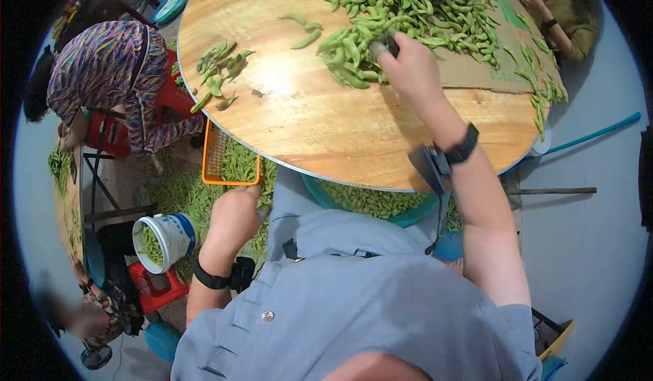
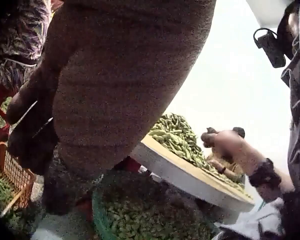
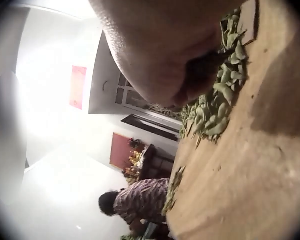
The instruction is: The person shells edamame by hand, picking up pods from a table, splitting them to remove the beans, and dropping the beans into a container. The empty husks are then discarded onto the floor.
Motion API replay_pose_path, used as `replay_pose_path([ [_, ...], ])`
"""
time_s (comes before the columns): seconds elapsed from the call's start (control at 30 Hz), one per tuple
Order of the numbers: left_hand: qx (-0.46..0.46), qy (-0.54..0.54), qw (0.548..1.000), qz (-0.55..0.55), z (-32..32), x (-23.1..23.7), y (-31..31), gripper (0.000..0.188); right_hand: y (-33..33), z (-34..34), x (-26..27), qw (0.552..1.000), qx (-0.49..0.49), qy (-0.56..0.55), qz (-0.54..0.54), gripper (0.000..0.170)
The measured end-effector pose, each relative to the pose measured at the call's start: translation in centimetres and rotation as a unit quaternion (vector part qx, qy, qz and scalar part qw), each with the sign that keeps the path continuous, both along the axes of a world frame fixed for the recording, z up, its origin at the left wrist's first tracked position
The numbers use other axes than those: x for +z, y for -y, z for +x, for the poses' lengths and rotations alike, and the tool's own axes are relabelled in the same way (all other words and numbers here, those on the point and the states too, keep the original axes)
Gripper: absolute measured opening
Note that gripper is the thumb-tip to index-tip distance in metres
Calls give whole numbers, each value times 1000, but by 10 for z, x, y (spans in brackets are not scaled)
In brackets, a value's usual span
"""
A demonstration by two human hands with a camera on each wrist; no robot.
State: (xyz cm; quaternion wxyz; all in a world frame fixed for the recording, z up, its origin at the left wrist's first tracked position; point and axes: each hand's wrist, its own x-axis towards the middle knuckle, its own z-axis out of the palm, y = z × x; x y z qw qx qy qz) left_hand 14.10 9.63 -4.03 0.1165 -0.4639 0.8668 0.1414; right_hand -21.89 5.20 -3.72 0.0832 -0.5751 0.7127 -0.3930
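My right hand (image 1: 411,68) reaches over the round table to the near edge of a heap of green soybean pods (image 1: 408,4). Dark covers show on its fingertips, which are right at the pods; I cannot tell whether they grip any. In the right wrist view the palm hides most of the fingers, with pods (image 3: 217,112) just beyond. My left hand (image 1: 235,221) hangs below the table edge, beside an orange basket (image 1: 206,157) holding pods. Its fingers are loosely bent and a grey cover shows on one digit. Nothing shows between them in the left wrist view.
Flat cardboard (image 1: 469,75) lies under part of the heap on the wooden table (image 1: 306,133). A green tub (image 1: 408,219) of pods stands under its front edge. Left are a white bucket (image 1: 178,235), red stool (image 1: 153,292), and a bent-over person (image 1: 102,68). Pods cover the floor.
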Motion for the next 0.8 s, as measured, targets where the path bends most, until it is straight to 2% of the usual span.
replay_pose_path([
  [0.03,-38,-44,998,-20,-2,0,1,20,21,-5,-10,996,-48,-71,31,26],
  [0.07,-33,-44,998,-21,-8,4,0,20,31,-4,-11,983,-96,-142,62,26],
  [0.1,-28,-117,993,-9,-18,12,-2,19,32,-2,-11,984,-92,-141,60,26],
  [0.13,-24,-191,981,4,-27,17,0,18,29,2,-5,990,-79,-96,61,26],
  [0.17,-20,-192,981,4,-33,19,3,18,23,5,0,994,-66,-52,65,26],
  [0.2,-35,-268,963,1,-40,19,6,16,13,9,4,994,-62,-55,68,26],
  [0.23,-50,-342,939,0,-49,18,8,15,-1,14,7,998,-27,-31,56,26],
  [0.27,-47,-343,938,7,-62,19,10,15,-18,19,8,999,6,-5,46,27],
  [0.33,-34,-497,864,-69,-92,25,14,18,-52,31,8,994,99,36,34,19],
  [0.37,-33,-497,865,-62,-105,27,16,18,-71,36,10,994,97,38,41,19],
  [0.43,-47,-485,865,-120,-126,28,20,16,-102,41,14,976,200,-84,2,24],
  [0.47,-44,-486,865,-114,-129,25,23,16,-111,41,14,976,200,-83,8,24],
  [0.5,-83,-442,889,87,-131,23,25,16,-119,40,13,976,197,-82,-36,30],
  [0.53,-120,-377,874,283,-132,21,25,16,-125,39,12,975,192,-81,-82,35],
  [0.57,-123,-374,873,286,-134,19,23,16,-128,36,6,982,170,-37,-78,30],
  [0.6,-80,-412,842,340,-134,16,20,16,-132,36,4,983,164,-33,-77,30],
  [0.63,-35,-447,805,390,-135,13,17,15,-137,38,3,991,90,94,-19,25],
  [0.67,12,-478,762,436,-135,12,15,15,-141,40,3,975,15,219,38,21],
  [0.7,39,-480,754,446,-135,13,12,17,-145,41,5,974,13,223,37,21],
  [0.73,39,-476,757,446,-135,12,11,17,-149,43,9,937,44,338,78,23],
  [0.8,61,-504,737,447,-135,8,9,17,-156,46,15,815,107,548,155,29],
])
